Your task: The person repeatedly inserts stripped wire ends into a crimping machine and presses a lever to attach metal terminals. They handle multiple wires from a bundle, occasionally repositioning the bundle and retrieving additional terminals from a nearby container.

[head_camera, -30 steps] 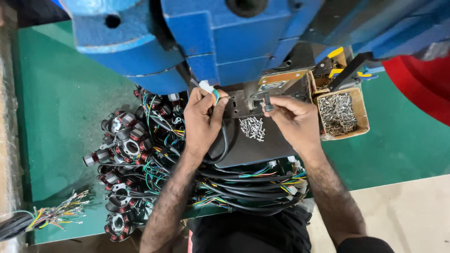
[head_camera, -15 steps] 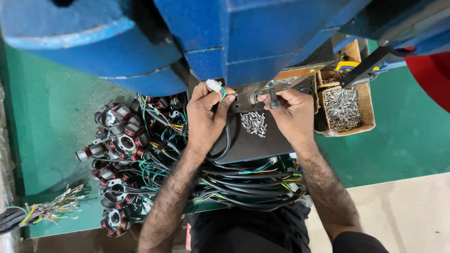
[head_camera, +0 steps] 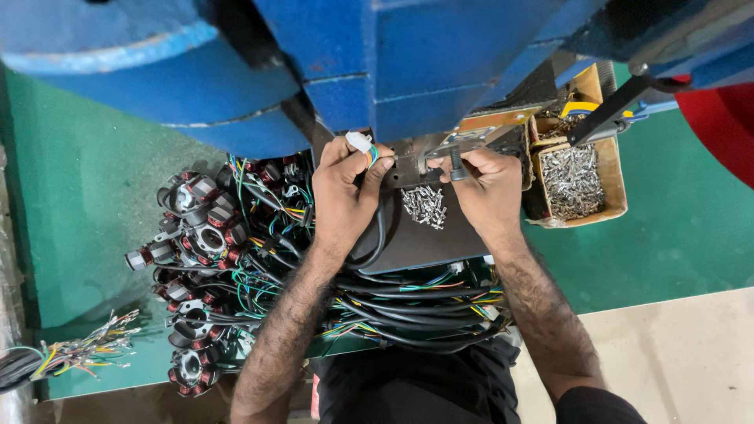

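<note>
Our left hand point(head_camera: 345, 188) pinches a small white plug point(head_camera: 359, 141) with colored wires point(head_camera: 371, 155), up by the blue machine point(head_camera: 440, 71). Our right hand point(head_camera: 491, 184) grips a black knob point(head_camera: 456, 163). Little metal bits point(head_camera: 424, 206) lie between, mid-bench.

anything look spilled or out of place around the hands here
A small heap of loose silver metal terminals lies on the dark grey plate between the left hand and right hand, outside the brown cardboard box holding the rest. Nothing looks damaged.
</note>
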